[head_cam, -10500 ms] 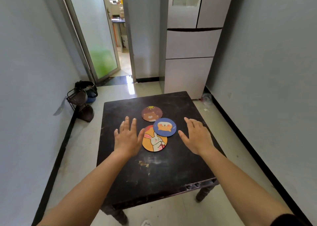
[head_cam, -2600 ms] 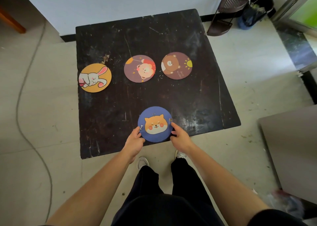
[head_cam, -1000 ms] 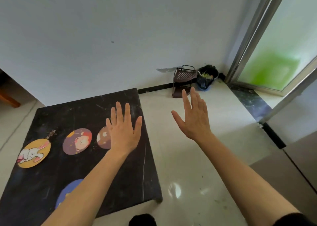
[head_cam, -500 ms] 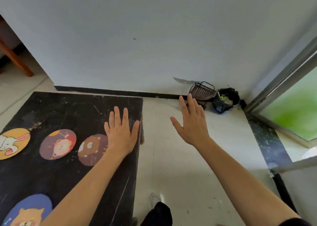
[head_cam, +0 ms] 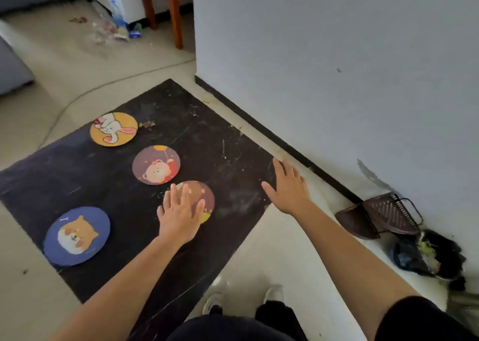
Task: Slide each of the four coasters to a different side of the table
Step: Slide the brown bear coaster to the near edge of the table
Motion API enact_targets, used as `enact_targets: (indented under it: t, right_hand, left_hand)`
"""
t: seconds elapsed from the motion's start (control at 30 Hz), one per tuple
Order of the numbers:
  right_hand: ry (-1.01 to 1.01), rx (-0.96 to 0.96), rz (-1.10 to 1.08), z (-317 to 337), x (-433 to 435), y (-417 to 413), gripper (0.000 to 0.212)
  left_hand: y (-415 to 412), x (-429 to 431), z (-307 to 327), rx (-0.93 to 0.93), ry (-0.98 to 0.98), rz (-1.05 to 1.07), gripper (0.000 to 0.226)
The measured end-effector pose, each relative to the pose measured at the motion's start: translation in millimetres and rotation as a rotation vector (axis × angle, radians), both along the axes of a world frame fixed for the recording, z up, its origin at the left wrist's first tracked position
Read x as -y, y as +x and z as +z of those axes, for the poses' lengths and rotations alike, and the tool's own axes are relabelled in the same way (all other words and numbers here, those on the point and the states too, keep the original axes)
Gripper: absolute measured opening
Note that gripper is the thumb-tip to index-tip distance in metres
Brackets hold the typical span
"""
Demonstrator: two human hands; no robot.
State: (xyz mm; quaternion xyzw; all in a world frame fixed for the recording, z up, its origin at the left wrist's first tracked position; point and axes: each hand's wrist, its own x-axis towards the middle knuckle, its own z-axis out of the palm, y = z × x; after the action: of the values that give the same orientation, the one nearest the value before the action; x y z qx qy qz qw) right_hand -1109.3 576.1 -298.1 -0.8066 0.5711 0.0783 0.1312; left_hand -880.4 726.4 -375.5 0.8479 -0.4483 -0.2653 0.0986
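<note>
Four round coasters lie on the black table. The orange rabbit coaster is by the far edge, the blue dog coaster by the left edge, and the purple bear coaster is near the middle. My left hand hovers flat, fingers spread, over the brown bear coaster and covers its left half; whether it touches I cannot tell. My right hand is open with fingers spread above the table's right corner, holding nothing.
A white wall with a black skirting runs along the table's right side. A brown wire basket and a dark bag lie on the floor to the right. My shoes stand by the near edge. Wooden legs stand far back.
The view has swung round the table corner and down. My left hand has come over the brown bear coaster, and my right hand now hangs over the table's corner instead of the floor.
</note>
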Motion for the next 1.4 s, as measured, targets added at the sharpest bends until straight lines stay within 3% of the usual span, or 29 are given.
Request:
enact_targets:
  t: [0.23, 0.5, 0.67, 0.8, 0.87, 0.97, 1.0, 1.07, 1.13, 1.17, 1.23, 1.3, 1.4]
  right_hand:
    - [0.321, 0.082, 0.270, -43, 57, 83, 0.078]
    - [0.711, 0.120, 0.433, -125, 80, 148, 0.073]
    - [0.802, 0.179, 0.388, -157, 75, 171, 0.073]
    - [0.863, 0.192, 0.310, -163, 71, 169, 0.071]
    - [0.917, 0.165, 0.313, -161, 67, 158, 0.055]
    - [0.813, 0.187, 0.402, -162, 57, 143, 0.027]
    - [0.806, 0.235, 0.328, -162, 54, 139, 0.022]
    - [0.961, 0.335, -0.051, -160, 48, 132, 0.014]
    - [1.149, 0.359, -0.382, -156, 41, 121, 0.016]
    - [1.209, 0.324, -0.436, -156, 36, 114, 0.019]
    - [1.292, 0.231, -0.398, -155, 27, 98, 0.020]
    - [1.320, 0.130, -0.278, -153, 21, 84, 0.021]
    - [1.179, 0.018, 0.013, -158, 21, 74, 0.033]
  left_hand:
    - [19, -8, -30, -0.407, 0.056, 0.566, 0.076]
    - [-3, 10, -62, -0.579, -0.042, 1.114, 0.072]
    - [-22, 21, -73, -0.707, -0.209, 1.340, 0.068]
    - [-36, 24, -73, -0.775, -0.302, 1.464, 0.066]
    - [-38, 19, -72, -0.825, -0.333, 1.527, 0.065]
    - [-46, 11, -69, -0.879, -0.344, 1.582, 0.063]
    - [-51, 9, -69, -0.879, -0.337, 1.596, 0.062]
    - [-63, 9, -68, -0.905, -0.307, 1.618, 0.057]
    - [-75, 12, -69, -0.982, -0.278, 1.619, 0.045]
    - [-79, 13, -68, -1.029, -0.269, 1.616, 0.038]
    - [-82, 15, -70, -1.092, -0.280, 1.597, 0.033]
    - [-83, 14, -72, -1.096, -0.308, 1.574, 0.043]
    - [-82, 11, -75, -1.027, -0.332, 1.591, 0.051]
